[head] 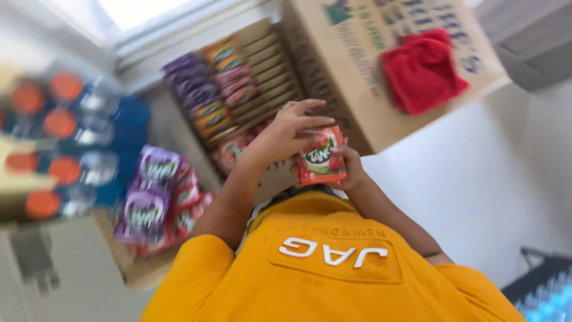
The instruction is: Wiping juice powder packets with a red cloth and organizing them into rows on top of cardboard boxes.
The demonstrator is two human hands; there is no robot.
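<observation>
A small red drink-powder sachet (322,160) with a green and white label is held in front of my chest. My right hand (350,170) grips it from the right and behind. My left hand (285,132) comes in from the left, its fingertips pinching the sachet's top edge while the index finger sticks up. Just beyond my hands is an open cardboard tray (271,65) with rows of purple, orange and red sachets (205,89) stacked on edge. My yellow shirt (333,268) fills the bottom of the view.
A second tray of purple and red sachets (156,200) lies at the left. Blurred bottles with orange caps (56,125) stand further left. A big cardboard box (357,89) with a red cloth (422,70) on it is at the top right. A blue crate (545,292) shows at the bottom right.
</observation>
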